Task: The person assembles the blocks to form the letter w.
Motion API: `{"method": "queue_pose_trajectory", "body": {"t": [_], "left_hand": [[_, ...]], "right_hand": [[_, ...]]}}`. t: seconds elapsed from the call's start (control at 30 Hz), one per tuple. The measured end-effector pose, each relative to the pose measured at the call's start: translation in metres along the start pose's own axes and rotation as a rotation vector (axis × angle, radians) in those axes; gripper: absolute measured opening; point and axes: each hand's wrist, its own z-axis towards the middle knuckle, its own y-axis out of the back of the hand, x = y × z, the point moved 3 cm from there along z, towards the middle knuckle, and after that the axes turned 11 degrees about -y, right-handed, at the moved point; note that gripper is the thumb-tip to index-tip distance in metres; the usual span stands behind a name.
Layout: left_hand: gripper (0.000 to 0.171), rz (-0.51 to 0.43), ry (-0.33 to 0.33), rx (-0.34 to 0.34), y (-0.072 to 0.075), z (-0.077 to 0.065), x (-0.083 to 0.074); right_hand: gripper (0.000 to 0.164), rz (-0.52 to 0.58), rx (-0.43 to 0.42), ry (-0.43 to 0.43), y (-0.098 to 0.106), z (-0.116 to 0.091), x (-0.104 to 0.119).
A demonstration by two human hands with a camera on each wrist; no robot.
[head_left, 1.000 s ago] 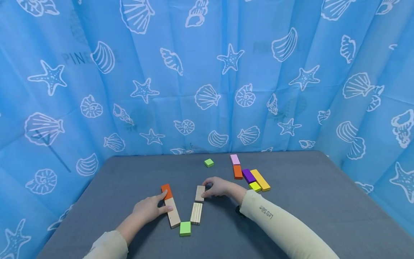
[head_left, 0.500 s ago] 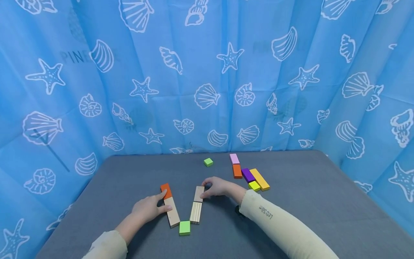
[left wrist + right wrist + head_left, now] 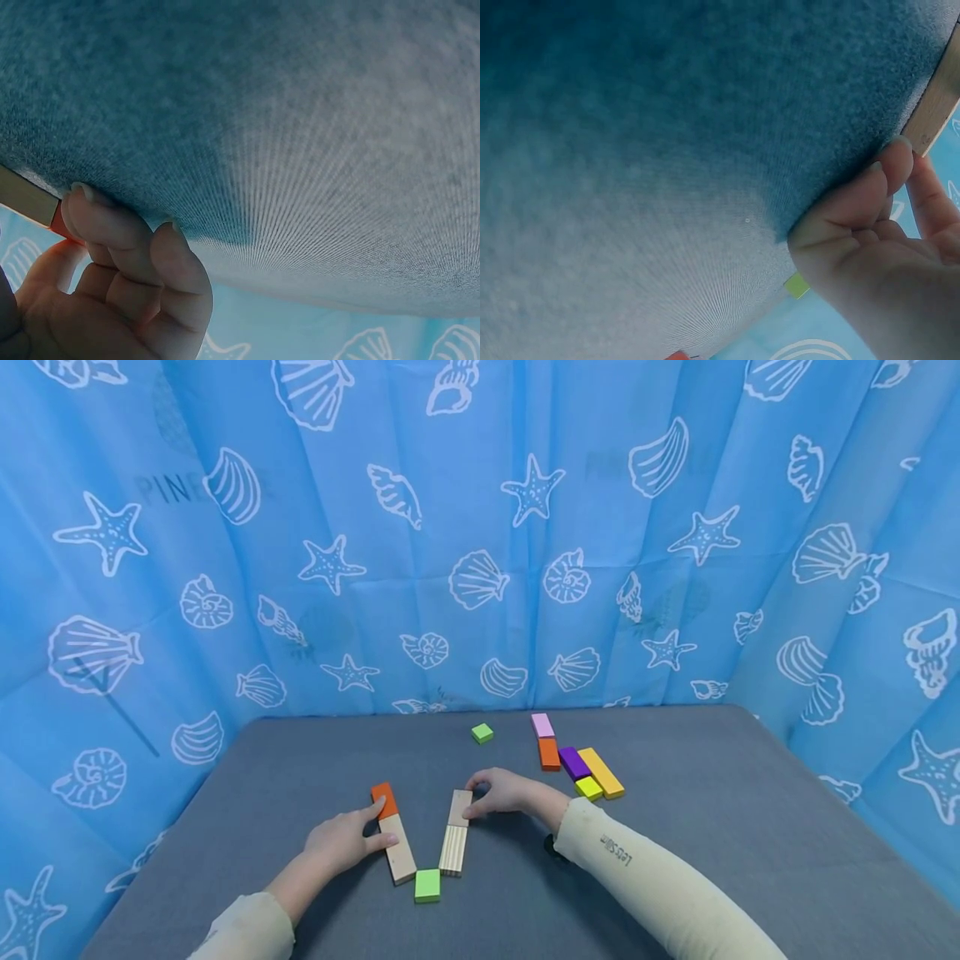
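In the head view my left hand (image 3: 341, 843) rests on a row of two blocks. Its index fingertip touches the orange block (image 3: 383, 797), and its thumb lies on the plain wooden block (image 3: 400, 852) joined end to end with it. Across from these, my right hand (image 3: 504, 792) pinches a pale wooden block (image 3: 459, 808) between thumb and index finger. That block meets the far end of a striped wooden block (image 3: 453, 850). A green square block (image 3: 427, 885) lies at the near ends, so both rows form a V. The right wrist view shows the pinched block's side.
At the far right lie a pink block (image 3: 542, 725), a second orange block (image 3: 549, 754), a purple block (image 3: 575, 763), a yellow square block (image 3: 589, 788) and a long amber block (image 3: 602, 773). Another green block (image 3: 482, 732) is farther back. A blue shell-print curtain (image 3: 480, 527) surrounds the grey table (image 3: 697, 827).
The pale wooden block in my right hand has slid slightly toward me, closing the narrow gap to the striped block. My left hand stays on its row. The head view has tilted a little.
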Motion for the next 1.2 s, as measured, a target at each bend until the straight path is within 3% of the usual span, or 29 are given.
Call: {"method": "queue_pose_trajectory", "body": {"t": [0.3,0.5,0.67,0.8,0.9,1.2], "left_hand": [[0.076,0.006,-0.004,-0.006,0.000,0.000,0.001],[0.077,0.009,-0.015,-0.013,-0.002,0.002,0.002],[0.076,0.005,-0.020,-0.028,-0.002,0.001,0.002],[0.077,0.006,-0.017,-0.030,-0.002,0.001,0.002],[0.077,0.017,-0.008,-0.019,-0.001,0.004,0.002],[0.077,0.051,-0.031,-0.020,0.004,0.009,0.000]], "right_hand": [[0.042,0.003,0.008,0.012,0.002,-0.001,0.001],[0.051,0.150,0.020,-0.025,0.009,0.002,-0.003],[0.056,0.225,-0.136,-0.032,0.020,0.014,-0.010],[0.062,0.204,-0.276,0.010,0.031,0.031,-0.013],[0.065,0.164,-0.318,0.026,0.040,0.044,-0.014],[0.070,0.081,-0.217,-0.044,0.055,0.073,-0.009]]}}
